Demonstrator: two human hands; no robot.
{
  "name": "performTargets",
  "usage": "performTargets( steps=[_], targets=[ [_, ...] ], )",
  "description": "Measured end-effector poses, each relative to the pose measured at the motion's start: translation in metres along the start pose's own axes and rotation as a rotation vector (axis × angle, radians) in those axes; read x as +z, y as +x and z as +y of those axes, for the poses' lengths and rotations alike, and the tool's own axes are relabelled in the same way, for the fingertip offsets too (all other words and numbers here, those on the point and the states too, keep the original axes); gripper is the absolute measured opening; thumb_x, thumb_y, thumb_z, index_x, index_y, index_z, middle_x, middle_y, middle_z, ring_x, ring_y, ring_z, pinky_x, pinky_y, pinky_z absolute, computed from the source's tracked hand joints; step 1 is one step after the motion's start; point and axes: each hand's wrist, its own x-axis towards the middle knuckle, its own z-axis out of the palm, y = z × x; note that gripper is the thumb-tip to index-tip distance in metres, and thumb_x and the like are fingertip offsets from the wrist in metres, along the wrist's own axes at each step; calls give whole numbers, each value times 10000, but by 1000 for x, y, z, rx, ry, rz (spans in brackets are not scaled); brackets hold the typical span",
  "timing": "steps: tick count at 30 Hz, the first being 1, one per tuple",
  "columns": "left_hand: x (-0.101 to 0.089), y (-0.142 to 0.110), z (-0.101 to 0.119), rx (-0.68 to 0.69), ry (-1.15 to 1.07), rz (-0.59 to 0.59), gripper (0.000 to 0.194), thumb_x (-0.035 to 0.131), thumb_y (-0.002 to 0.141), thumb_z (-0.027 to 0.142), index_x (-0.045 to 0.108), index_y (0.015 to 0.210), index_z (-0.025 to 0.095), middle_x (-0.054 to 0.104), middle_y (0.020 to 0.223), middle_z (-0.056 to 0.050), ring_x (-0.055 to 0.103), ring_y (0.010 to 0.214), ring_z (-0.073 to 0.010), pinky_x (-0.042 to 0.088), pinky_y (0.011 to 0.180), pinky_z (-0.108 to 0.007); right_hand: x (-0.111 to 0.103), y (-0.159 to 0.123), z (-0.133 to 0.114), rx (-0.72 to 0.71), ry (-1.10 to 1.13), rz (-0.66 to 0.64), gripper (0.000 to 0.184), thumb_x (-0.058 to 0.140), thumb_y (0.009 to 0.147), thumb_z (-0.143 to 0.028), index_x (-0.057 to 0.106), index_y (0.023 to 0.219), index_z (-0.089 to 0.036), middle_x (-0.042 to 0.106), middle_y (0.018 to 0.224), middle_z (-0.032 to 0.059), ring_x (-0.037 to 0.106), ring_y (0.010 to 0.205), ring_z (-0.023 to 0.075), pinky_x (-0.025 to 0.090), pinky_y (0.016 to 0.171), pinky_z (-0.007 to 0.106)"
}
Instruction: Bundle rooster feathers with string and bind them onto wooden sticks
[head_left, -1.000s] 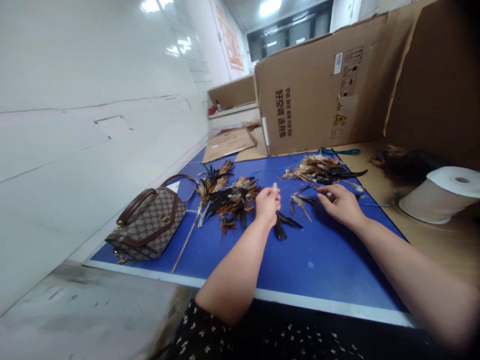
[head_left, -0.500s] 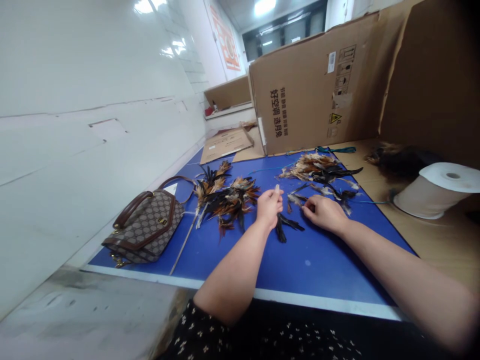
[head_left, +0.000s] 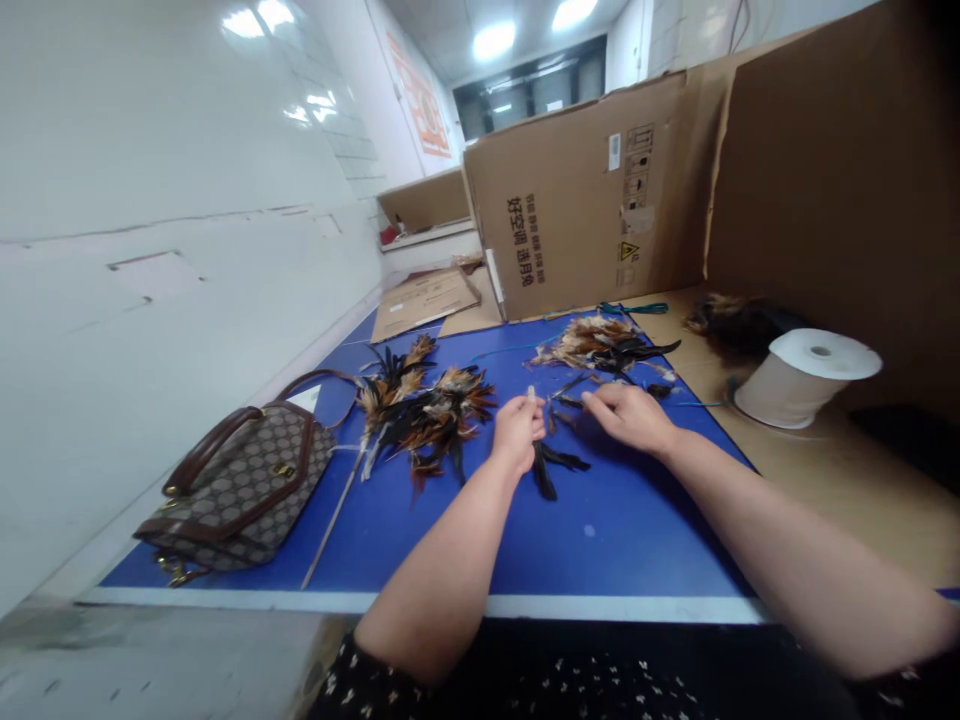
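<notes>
Black feathers (head_left: 553,468) hang out below my left hand (head_left: 516,432), which is closed around them. Their pale ends (head_left: 531,391) poke out above its thumb. To the right, my right hand (head_left: 631,418) has its fingers pinched at a small dark feather (head_left: 571,402) low over the blue tabletop. Loose feathers lie just beyond these fingertips. Behind the right hand is a heap of tan, brown and black feathers (head_left: 589,342). Left of my left hand rests a larger pile of brown and black feathers (head_left: 442,405).
A patterned handbag (head_left: 251,480) sits on the blue table (head_left: 465,545) at left, by a white wall. On the right stands a white spool (head_left: 787,385) on cardboard. A large cardboard box (head_left: 577,220) rises at the back, with blue-green cord (head_left: 637,308) before it.
The camera view has shifted, so the scene sits further left. My right hand has moved slightly up among the loose feathers and now pinches a dark one. My left hand keeps its feathers.
</notes>
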Motion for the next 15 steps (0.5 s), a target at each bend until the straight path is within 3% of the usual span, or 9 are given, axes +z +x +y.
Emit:
performTargets(
  steps=[4, 7, 9, 11, 15],
  targets=[
    [1, 0, 1, 20, -25, 3, 436, 858, 791, 493, 621, 807, 127, 472, 615, 52, 294, 434, -16, 172, 442, -190, -40, 6, 32, 233, -165, 64, 407, 491, 979, -493, 737, 837, -202, 754, 821, 119, 661, 763, 237, 393, 651, 309],
    [4, -3, 1, 39, -45, 5, 449, 869, 774, 503, 630, 811, 126, 479, 623, 49, 309, 444, -18, 174, 443, -188, -61, 7, 52, 377, -295, -74, 439, 561, 906, -582, 751, 765, -212, 736, 762, 131, 670, 746, 267, 373, 615, 320],
    [6, -7, 1, 62, -63, -8, 468, 878, 757, 522, 635, 811, 126, 479, 626, 49, 308, 447, -19, 180, 444, -190, -63, 6, 61, 429, -333, -210, 474, 611, 850, -638, 734, 686, -210, 729, 754, 143, 682, 763, 285, 387, 618, 328],
    [10, -12, 2, 90, -88, -41, 490, 882, 746, 547, 640, 816, 126, 477, 629, 51, 299, 448, -18, 188, 445, -194, -58, 6, 66, 427, -300, -281, 416, 714, 772, -583, 694, 600, -205, 712, 711, 140, 687, 760, 286, 405, 631, 329],
    [17, -23, 5, 133, -112, -104, 499, 874, 757, 570, 646, 840, 134, 481, 639, 52, 302, 460, -18, 204, 459, -198, -42, 6, 66, 311, -113, -231, 165, 773, 695, -324, 681, 613, -214, 688, 648, 73, 658, 694, 227, 417, 635, 299]
  ],
)
